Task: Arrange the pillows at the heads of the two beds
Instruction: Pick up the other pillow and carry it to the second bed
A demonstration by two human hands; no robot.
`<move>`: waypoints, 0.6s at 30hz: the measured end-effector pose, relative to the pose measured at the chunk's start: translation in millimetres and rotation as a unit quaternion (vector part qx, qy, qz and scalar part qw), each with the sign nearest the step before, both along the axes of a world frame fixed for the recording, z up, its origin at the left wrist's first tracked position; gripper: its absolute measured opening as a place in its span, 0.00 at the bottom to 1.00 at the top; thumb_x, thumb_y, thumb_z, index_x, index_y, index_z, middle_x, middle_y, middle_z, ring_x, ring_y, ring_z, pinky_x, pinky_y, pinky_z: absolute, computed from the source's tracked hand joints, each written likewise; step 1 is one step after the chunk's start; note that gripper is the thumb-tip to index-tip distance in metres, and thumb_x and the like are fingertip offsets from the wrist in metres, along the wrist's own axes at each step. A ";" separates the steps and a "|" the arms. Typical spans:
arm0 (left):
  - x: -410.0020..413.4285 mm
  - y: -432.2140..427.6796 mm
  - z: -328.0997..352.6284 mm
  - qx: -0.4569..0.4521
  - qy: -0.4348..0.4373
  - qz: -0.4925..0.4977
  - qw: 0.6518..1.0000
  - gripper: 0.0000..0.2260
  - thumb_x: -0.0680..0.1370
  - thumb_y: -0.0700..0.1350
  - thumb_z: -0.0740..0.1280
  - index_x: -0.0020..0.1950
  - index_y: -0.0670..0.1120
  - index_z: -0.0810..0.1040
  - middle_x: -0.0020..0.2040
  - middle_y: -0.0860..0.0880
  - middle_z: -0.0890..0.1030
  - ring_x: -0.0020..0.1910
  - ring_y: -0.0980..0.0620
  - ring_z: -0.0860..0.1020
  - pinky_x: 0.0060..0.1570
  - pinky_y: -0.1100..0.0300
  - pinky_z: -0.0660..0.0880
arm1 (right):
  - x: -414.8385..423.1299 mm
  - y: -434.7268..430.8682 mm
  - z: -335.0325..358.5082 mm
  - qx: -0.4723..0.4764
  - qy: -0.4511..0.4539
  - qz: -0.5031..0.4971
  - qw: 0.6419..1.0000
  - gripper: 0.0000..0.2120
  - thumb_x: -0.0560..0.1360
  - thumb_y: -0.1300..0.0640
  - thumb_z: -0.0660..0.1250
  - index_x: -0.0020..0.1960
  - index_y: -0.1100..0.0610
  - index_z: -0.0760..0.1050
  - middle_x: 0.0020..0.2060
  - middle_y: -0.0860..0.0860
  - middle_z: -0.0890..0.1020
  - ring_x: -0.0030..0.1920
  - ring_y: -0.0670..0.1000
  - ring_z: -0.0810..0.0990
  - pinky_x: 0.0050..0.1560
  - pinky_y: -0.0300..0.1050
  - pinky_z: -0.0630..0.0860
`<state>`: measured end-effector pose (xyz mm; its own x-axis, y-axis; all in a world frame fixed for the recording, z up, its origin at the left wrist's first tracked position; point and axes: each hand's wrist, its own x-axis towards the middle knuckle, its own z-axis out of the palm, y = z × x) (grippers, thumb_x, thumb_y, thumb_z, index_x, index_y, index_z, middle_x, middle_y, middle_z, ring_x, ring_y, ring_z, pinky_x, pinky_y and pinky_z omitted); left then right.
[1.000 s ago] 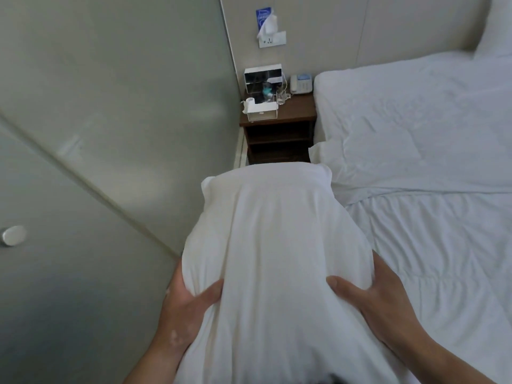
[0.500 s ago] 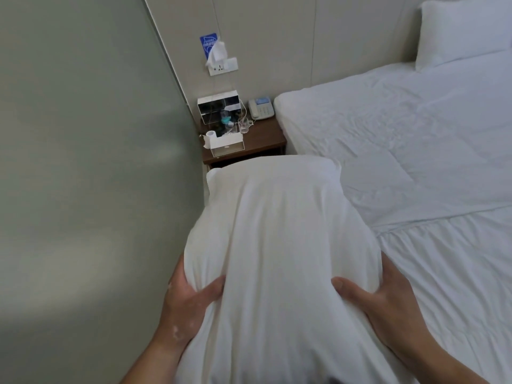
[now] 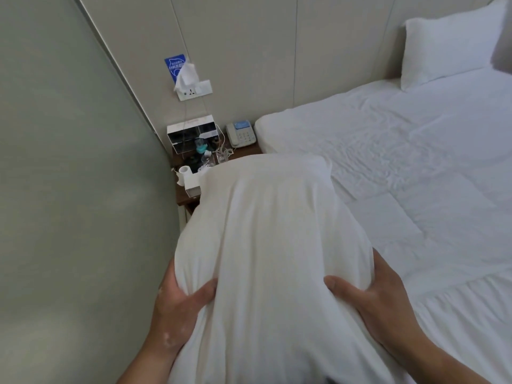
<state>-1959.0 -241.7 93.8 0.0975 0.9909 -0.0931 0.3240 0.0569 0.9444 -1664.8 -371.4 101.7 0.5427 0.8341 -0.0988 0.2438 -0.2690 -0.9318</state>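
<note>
Both hands — left (image 3: 177,303), right (image 3: 379,297) — gripped a pillow (image 3: 271,259) beside the bed (image 3: 415,162); best carried level and set flat beside the far pillow (image 3: 448,42) — clear of the table (image 3: 188,199).

Pale green wall (image 3: 69,162), beige panelled wall (image 3: 277,51), cluttered wooden nightstand (image 3: 184,199), wall socket (image 3: 194,90)

Two bare forearms rise from the bottom edge, neither covered by a sleeve, cuff, watch, ring or glove. The left hand (image 3: 177,309) is broad, its thumb short and blunt-tipped, with small pale flecks scattered over the back of the hand and down the wrist below it. The right hand (image 3: 379,303) shows a thick thumb and smooth, unmarked knuckles, its forearm running off toward the lower right corner.
</note>
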 end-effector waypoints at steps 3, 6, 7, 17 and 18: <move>11.2 57.2 -5.4 -0.005 -0.005 -0.015 1.000 0.38 0.54 0.61 0.77 0.64 0.63 0.73 0.59 0.60 0.80 0.59 0.60 0.78 0.55 0.57 0.72 | 4.3 45.9 -3.1 0.001 0.003 -0.021 1.000 0.29 0.60 0.46 0.84 0.56 0.36 0.74 0.50 0.23 0.79 0.49 0.26 0.78 0.48 0.33 0.73; 23.0 119.2 -7.1 -0.007 -0.013 -0.036 0.999 0.38 0.54 0.61 0.77 0.64 0.63 0.73 0.59 0.61 0.80 0.58 0.63 0.77 0.53 0.61 0.72 | 5.6 96.2 -9.6 0.003 0.000 -0.048 0.999 0.29 0.62 0.50 0.84 0.58 0.39 0.75 0.49 0.22 0.79 0.49 0.26 0.77 0.46 0.34 0.72; 25.1 141.5 -7.2 -0.006 -0.013 -0.046 0.999 0.38 0.54 0.61 0.77 0.64 0.63 0.73 0.59 0.61 0.80 0.57 0.65 0.77 0.52 0.62 0.72 | 4.3 113.9 -11.3 0.005 -0.002 -0.056 0.998 0.28 0.63 0.50 0.84 0.59 0.41 0.76 0.50 0.24 0.80 0.50 0.27 0.78 0.47 0.35 0.73; 62.1 317.0 -0.7 -0.029 -0.017 -0.137 0.990 0.32 0.54 0.59 0.77 0.56 0.68 0.72 0.50 0.70 0.81 0.48 0.77 0.76 0.44 0.73 0.69 | 3.8 244.0 -9.9 -0.007 -0.017 -0.154 0.988 0.31 0.62 0.48 0.84 0.61 0.42 0.76 0.52 0.28 0.81 0.51 0.31 0.79 0.47 0.37 0.73; 69.0 330.5 -0.7 -0.029 -0.015 -0.151 0.988 0.32 0.54 0.58 0.77 0.56 0.67 0.72 0.49 0.73 0.80 0.47 0.78 0.75 0.44 0.75 0.69 | 7.0 253.3 -10.0 -0.009 -0.020 -0.165 0.986 0.30 0.62 0.50 0.84 0.61 0.42 0.76 0.51 0.27 0.81 0.50 0.31 0.79 0.47 0.36 0.73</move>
